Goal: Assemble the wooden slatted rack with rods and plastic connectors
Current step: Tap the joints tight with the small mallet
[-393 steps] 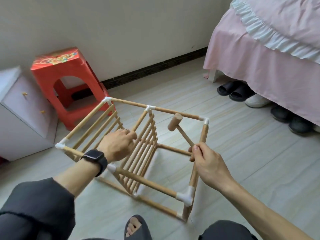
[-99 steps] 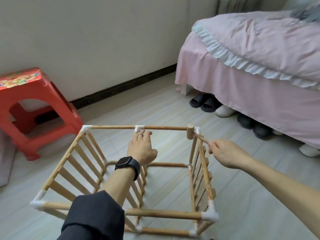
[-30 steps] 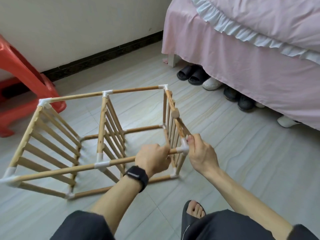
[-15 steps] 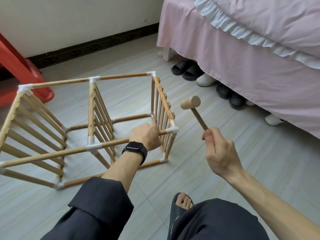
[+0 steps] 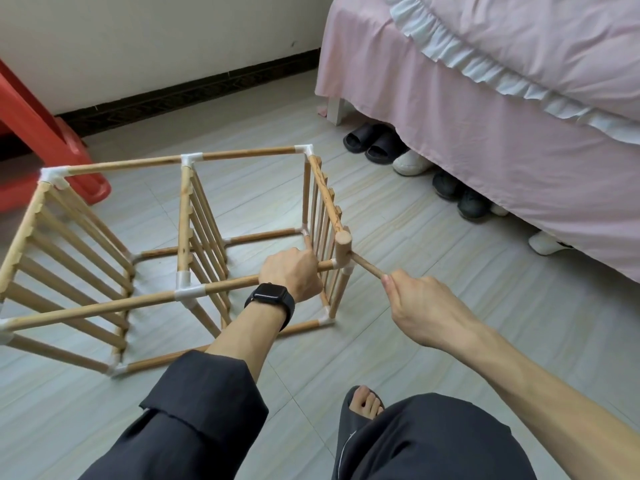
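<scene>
Head view, pale wooden slatted rack [image 5: 187, 216] with white plastic connectors [image 5: 188, 292] standing on grey tiled floor [image 5: 433, 341], left hand [image 5: 291, 273] clenched around its near top rod [image 5: 225, 289], right hand [image 5: 419, 299] gripping small wooden mallet [image 5: 342, 251] by the handle, mallet head against the near right corner connector.

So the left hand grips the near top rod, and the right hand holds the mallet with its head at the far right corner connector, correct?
Not the far corner. The head view shows the left hand gripping the near top rod and the right hand holding the mallet with its head at the near right corner connector.
</scene>
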A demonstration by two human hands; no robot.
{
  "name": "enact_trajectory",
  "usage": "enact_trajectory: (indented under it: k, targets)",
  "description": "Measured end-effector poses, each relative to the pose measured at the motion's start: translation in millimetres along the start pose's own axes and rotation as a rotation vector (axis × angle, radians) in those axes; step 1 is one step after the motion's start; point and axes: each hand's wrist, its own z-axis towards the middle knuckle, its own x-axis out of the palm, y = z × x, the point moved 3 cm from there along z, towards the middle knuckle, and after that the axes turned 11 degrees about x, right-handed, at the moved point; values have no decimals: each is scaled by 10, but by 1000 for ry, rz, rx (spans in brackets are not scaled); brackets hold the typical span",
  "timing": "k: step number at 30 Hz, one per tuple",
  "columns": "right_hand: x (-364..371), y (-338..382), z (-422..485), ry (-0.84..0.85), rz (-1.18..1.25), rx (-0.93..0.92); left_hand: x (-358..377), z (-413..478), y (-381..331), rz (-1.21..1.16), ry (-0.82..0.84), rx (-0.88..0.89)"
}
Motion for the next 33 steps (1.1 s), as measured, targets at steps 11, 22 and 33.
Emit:
enact_trajectory:
  k: [11,22,33]
  targets:
    - [71,3,182,-119,781,233,-186,10,133,-141,-61,-49]
    - [-729,724,457,-139,1033,23,-1438,-242,390,-539,-416,-61]
    - [-1570,1554,98,-316,843,-342,-1639,-967,675,-1152,-830,-95]
